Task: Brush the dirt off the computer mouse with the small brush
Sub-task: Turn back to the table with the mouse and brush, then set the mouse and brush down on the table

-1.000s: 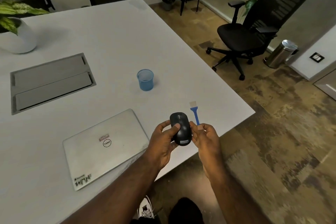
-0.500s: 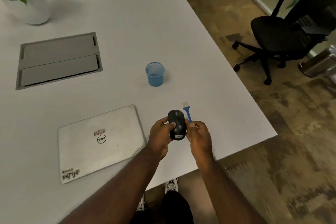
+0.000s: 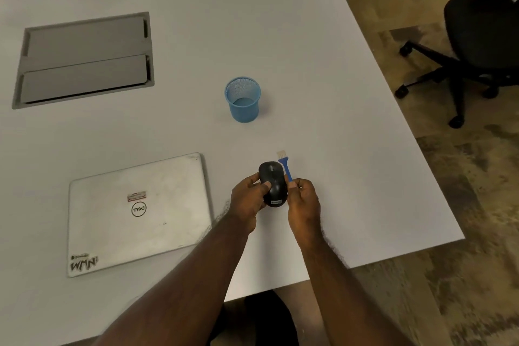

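Over the last second the hands have barely shifted; it is the view that has tipped down over the desk [image 3: 323, 70]. The left hand [image 3: 248, 201] still wraps the black computer mouse [image 3: 273, 184], held top-up near the desk's front edge, toward its right corner. The right hand [image 3: 304, 205] stays pinched on the handle of the small brush [image 3: 285, 166], whose pale bristles point away, just beside the mouse and seemingly not touching it. Brushing appears not yet begun; the bristles need bringing onto the shell.
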The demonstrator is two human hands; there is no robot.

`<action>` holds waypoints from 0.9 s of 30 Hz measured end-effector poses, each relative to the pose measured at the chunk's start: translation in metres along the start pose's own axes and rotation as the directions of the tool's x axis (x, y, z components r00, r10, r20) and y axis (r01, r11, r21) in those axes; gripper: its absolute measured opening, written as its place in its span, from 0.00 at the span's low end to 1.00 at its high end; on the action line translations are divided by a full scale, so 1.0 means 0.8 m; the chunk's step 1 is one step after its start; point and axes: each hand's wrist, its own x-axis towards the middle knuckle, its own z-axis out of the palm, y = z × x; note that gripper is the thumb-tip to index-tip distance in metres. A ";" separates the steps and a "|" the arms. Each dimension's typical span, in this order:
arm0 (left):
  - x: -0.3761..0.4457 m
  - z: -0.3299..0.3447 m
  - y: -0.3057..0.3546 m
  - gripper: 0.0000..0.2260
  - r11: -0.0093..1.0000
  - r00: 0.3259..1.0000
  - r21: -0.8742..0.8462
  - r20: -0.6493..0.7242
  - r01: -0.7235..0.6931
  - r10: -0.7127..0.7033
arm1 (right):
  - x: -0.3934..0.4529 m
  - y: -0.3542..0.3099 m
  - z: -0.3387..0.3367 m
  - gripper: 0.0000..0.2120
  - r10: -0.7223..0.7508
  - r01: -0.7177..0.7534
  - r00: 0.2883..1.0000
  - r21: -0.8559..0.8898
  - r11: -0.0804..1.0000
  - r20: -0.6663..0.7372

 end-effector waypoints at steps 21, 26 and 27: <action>0.042 0.006 -0.016 0.12 0.990 0.988 0.132 -0.140 -0.047 0.065 | 0.036 0.024 0.016 0.07 0.003 0.001 0.996 -0.043 0.999 0.085; 0.046 0.007 -0.011 0.18 0.976 0.981 0.216 -0.177 -0.036 0.075 | 0.041 0.020 0.014 0.07 -0.010 0.011 0.997 -0.020 1.000 0.073; 0.046 0.005 -0.011 0.18 0.971 0.977 0.237 -0.193 -0.041 0.088 | 0.041 0.019 0.012 0.06 -0.006 0.006 0.998 -0.007 1.000 0.058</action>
